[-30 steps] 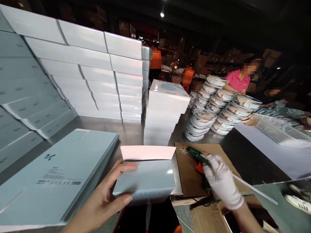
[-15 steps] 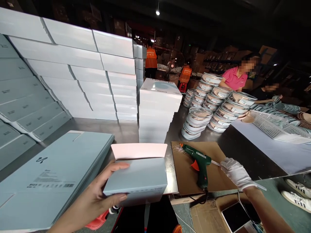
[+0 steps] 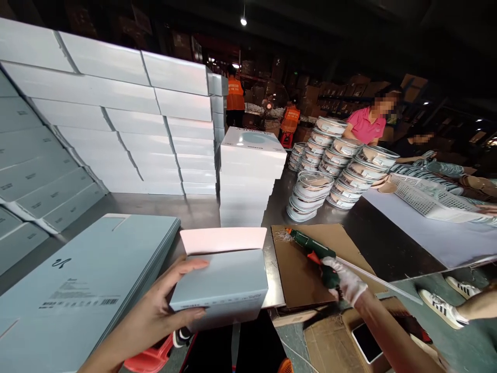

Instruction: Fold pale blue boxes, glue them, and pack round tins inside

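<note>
My left hand point(image 3: 163, 305), bare, grips a small grey-blue carton point(image 3: 223, 282) at the table's near edge, thumb on top; its pale flap stands open at the far side. My right hand point(image 3: 344, 280), in a white glove, is closed around the handle of a green glue gun point(image 3: 312, 251) with an orange trigger. The gun lies on a brown cardboard sheet point(image 3: 298, 277), nozzle pointing far-left, a clear glue stick point(image 3: 380, 282) trailing out to the right.
A stack of flat grey-blue cartons point(image 3: 89, 285) lies at my left. White boxes point(image 3: 128, 124) are piled high behind, with a shorter stack point(image 3: 250, 176) in the middle. Stacked round lidded bowls point(image 3: 341, 166) and a white basket point(image 3: 427, 204) stand right, where people work.
My right hand let go of the glue gun, drew back to the glue stick, then returned and closed on the gun's handle. The left hand kept hold of the carton.
</note>
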`<act>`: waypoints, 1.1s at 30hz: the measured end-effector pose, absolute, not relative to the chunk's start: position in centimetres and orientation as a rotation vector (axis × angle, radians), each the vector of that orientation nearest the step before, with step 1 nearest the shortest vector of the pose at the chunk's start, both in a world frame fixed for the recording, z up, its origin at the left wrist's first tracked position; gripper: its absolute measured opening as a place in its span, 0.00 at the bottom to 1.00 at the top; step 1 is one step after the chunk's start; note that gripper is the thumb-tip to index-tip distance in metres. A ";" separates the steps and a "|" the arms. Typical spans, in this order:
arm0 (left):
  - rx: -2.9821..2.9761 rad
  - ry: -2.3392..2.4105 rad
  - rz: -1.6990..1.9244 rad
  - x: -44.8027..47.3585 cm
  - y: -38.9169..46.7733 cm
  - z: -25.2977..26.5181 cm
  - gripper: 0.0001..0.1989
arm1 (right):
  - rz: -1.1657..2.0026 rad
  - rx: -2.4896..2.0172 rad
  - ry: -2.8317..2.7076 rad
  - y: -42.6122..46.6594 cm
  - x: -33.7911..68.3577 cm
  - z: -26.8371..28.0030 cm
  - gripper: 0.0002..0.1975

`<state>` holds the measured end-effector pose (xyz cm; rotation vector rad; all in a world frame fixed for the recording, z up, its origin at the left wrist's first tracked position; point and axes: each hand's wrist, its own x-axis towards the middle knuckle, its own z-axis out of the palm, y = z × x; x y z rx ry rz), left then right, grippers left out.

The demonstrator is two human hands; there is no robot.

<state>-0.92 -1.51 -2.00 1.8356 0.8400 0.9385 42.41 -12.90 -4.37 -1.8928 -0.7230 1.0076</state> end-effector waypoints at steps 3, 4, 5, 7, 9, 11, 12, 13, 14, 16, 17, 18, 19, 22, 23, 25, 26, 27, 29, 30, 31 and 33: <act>1.866 0.803 0.921 -0.9 -0.5 -2.5 0.25 | 1.046 -1.602 -0.715 -14.3 40.8 -3.1 0.24; 1.855 0.807 0.919 -0.7 -0.3 -2.5 0.25 | 1.045 -1.519 -0.724 -14.4 40.0 -2.8 0.26; 1.845 0.806 0.916 -0.5 -0.2 -2.3 0.25 | 1.046 -1.430 -0.743 -14.2 39.2 -2.4 0.29; 1.830 0.804 0.925 0.2 0.0 -1.7 0.25 | 1.080 -1.253 -0.808 -13.5 37.5 -1.6 0.36; 1.848 0.824 0.952 0.9 -0.1 -0.7 0.24 | 1.146 -1.097 -0.878 -12.6 35.9 -0.7 0.36; 1.896 0.880 0.969 1.6 -0.4 0.2 0.23 | 1.180 -1.057 -0.976 -12.0 34.3 0.4 0.29; 1.924 0.914 0.976 1.9 -0.7 0.7 0.22 | 1.127 -1.106 -1.042 -12.0 33.6 0.9 0.25; 1.951 0.945 0.979 2.2 -1.0 1.1 0.22 | 1.044 -1.165 -1.113 -12.0 32.9 1.3 0.22; 1.976 0.973 0.978 2.5 -1.4 1.6 0.22 | 0.945 -1.225 -1.182 -12.0 32.1 1.6 0.18; 2.022 1.028 0.961 3.1 -2.1 2.2 0.22 | 0.766 -1.300 -1.270 -12.2 30.5 1.9 0.11; 2.046 1.060 0.950 3.5 -2.5 2.5 0.22 | 0.716 -1.309 -1.286 -12.2 29.7 2.0 0.07; 2.069 1.089 0.936 3.8 -2.9 2.7 0.22 | 0.697 -1.318 -1.305 -12.2 28.8 2.2 0.04; 2.094 1.116 0.926 4.2 -3.3 2.8 0.22 | 0.663 -1.331 -1.343 -12.2 28.0 2.5 0.04; 2.171 1.143 0.949 5.1 -4.2 2.9 0.23 | 0.432 -1.338 -1.523 -12.0 25.9 3.7 0.07; 2.191 1.136 0.971 5.4 -4.4 2.8 0.24 | 0.343 -1.331 -1.588 -11.9 25.5 4.2 0.07; 2.213 1.119 1.013 5.7 -4.6 2.5 0.25 | 0.185 -1.336 -1.680 -11.6 25.2 4.8 0.06; 2.215 1.115 1.022 5.8 -4.7 2.4 0.25 | 0.147 -1.348 -1.710 -11.5 25.2 5.0 0.06; 2.214 1.119 1.026 5.9 -4.7 2.3 0.25 | 0.123 -1.361 -1.738 -11.5 25.4 5.0 0.06; 2.220 1.133 1.028 5.9 -4.7 2.0 0.23 | 0.053 -1.381 -1.760 -11.5 25.9 4.7 0.05; 2.231 1.138 1.037 5.9 -4.6 1.9 0.23 | 0.016 -1.389 -1.758 -11.5 26.2 4.4 0.05; 2.243 1.142 1.053 5.8 -4.6 1.8 0.22 | -0.020 -1.401 -1.749 -11.5 26.5 4.2 0.05; 2.265 1.140 1.088 5.7 -4.5 1.6 0.22 | -0.080 -1.450 -1.698 -11.5 27.1 3.7 0.05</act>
